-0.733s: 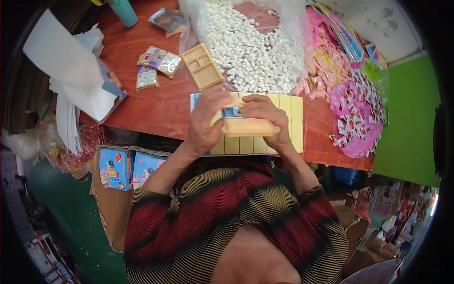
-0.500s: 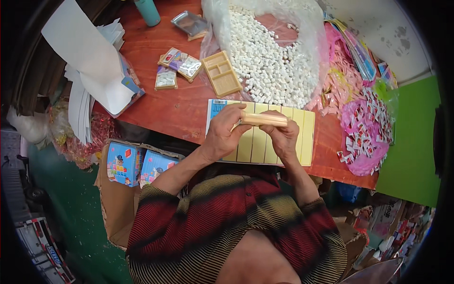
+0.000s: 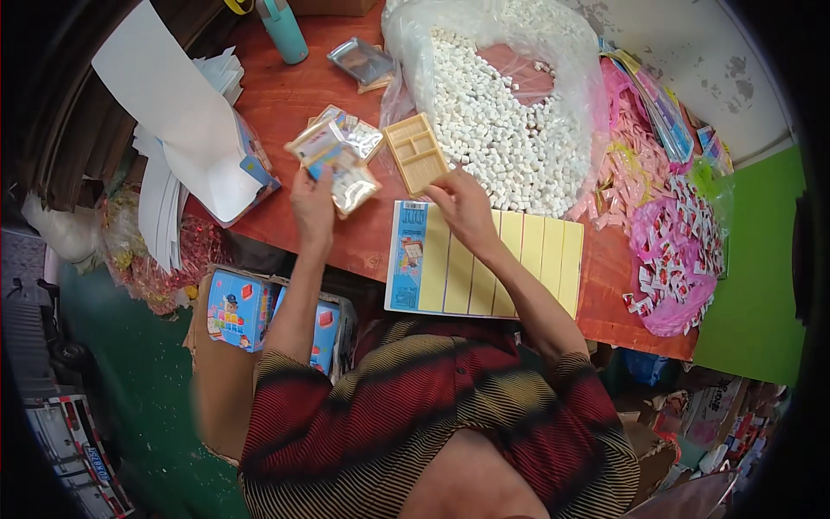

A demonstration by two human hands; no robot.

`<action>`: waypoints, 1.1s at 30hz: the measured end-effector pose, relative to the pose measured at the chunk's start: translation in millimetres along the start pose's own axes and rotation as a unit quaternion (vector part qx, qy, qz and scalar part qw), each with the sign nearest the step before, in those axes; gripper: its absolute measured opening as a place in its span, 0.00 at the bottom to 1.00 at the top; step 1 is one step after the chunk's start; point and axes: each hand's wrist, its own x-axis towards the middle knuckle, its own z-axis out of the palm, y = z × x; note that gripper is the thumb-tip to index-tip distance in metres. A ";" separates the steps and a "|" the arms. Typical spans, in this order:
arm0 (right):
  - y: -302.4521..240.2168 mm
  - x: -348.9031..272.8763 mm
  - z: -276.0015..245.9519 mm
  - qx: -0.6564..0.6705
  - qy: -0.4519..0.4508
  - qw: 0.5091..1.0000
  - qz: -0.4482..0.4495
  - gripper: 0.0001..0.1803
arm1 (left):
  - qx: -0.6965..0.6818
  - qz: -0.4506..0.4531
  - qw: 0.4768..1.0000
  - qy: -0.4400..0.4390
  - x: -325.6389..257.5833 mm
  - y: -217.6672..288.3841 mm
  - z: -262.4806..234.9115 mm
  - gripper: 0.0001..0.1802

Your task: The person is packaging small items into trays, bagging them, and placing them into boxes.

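My left hand grips a filled tray pack, blurred by motion, with a printed card and white pieces showing. It is held over or against other packs on the red table. My right hand is closed at the lower right corner of a tan compartment tray, with the fingertips pinching its edge. The tray's compartments hold nothing. Below my right hand and forearm lies a yellow striped card sheet with a blue printed end.
Beyond the tray, a clear plastic bag holds many small white cubes. Pink pieces and small red-and-white packets lie to the right. A teal bottle stands far left, near a grey tray. Blue boxes sit in a carton.
My hands have moved apart from over the yellow sheet. The left carried the pack toward the other packs at the left; the right moved up to the tan tray. The view has shifted slightly.
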 end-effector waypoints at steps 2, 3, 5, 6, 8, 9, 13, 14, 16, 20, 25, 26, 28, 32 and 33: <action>3.5 10.9 19.2 -0.099 0.001 0.995 -0.033 0.09 | 0.117 -0.046 0.989 0.074 20.0 -5.0 -17.3 0.09; 3.8 15.7 27.6 -0.197 0.000 0.978 -0.065 0.11 | 0.117 -0.042 0.989 0.075 30.2 -11.5 -24.9 0.09; 10.1 21.3 42.6 -0.244 -0.019 0.967 -0.075 0.10 | 0.122 -0.020 0.986 0.109 48.9 -26.4 -35.2 0.11; 15.9 22.5 50.2 -0.281 -0.025 0.958 -0.060 0.08 | 0.120 -0.021 0.987 0.104 54.5 -26.2 -34.5 0.11; 21.0 22.2 58.8 -0.307 -0.004 0.949 -0.069 0.05 | 0.262 -0.004 0.953 0.153 63.2 -27.9 -33.8 0.14; 20.7 23.0 60.5 -0.311 -0.002 0.948 -0.065 0.05 | 0.261 -0.007 0.954 0.148 67.5 -30.4 -37.7 0.14; 17.8 22.3 58.1 -0.299 -0.035 0.950 -0.078 0.05 | 0.370 -0.001 0.913 0.174 72.3 -43.5 -48.7 0.22; 19.1 23.8 58.0 -0.294 -0.032 0.951 -0.086 0.04 | 0.365 -0.012 0.915 0.169 75.1 -44.5 -49.1 0.23; 21.1 22.7 54.1 -0.276 -0.037 0.954 -0.109 0.04 | 0.389 -0.018 0.905 0.170 78.3 -53.4 -54.8 0.24; 20.9 20.7 32.0 -0.259 -0.035 0.961 -0.095 0.07 | 0.484 0.003 0.858 0.173 66.5 -34.0 -28.3 0.26; 9.0 24.2 16.2 -0.211 0.030 0.969 -0.123 0.04 | 0.684 0.239 0.663 0.188 30.4 -2.3 2.6 0.25; 7.7 23.2 13.8 -0.202 0.052 0.969 -0.130 0.04 | 0.631 0.269 0.717 0.120 25.7 -0.1 8.4 0.21; 8.0 23.3 8.8 -0.172 0.032 0.976 -0.131 0.04 | 0.450 0.014 0.892 -0.041 14.2 1.1 34.5 0.21; 15.8 21.7 3.5 -0.093 0.034 0.984 -0.151 0.06 | 0.063 -0.106 0.982 -0.146 -1.9 -28.4 75.8 0.15; 14.5 21.8 1.3 -0.094 0.035 0.983 -0.152 0.06 | -0.013 -0.059 0.983 -0.171 -1.4 -38.6 77.9 0.14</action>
